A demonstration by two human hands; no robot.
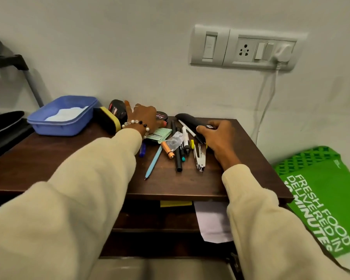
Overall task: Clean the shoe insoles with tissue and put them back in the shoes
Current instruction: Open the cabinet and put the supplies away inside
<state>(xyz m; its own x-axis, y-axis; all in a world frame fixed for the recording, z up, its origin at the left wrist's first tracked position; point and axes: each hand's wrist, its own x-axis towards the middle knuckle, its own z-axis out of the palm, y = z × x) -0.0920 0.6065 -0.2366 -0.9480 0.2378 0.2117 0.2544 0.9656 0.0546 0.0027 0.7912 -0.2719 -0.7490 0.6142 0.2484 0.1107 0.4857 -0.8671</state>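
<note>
I see both my hands stretched over a dark wooden table [49, 158], cream knit sleeves down to the wrists. My left hand [144, 118], wearing one beaded bracelet, lies with fingers spread and fairly straight among the far clutter, gripping nothing, beside a black and yellow sponge block [107, 122] and a round tin [162, 116]. My right hand [217, 136] rests on the near end of a long, dark, smooth, rounded piece [187, 120] that may be an insole; whether the fingers curl round it I cannot tell. Between my hands lie a scatter of pens, one metal stapler [200, 158] and a green paper packet [159, 134]. Far left, well apart from either hand, one blue plastic tub [49, 123] holds white crumpled tissue [66, 115]. One green bag [321, 197] lies right.
</note>
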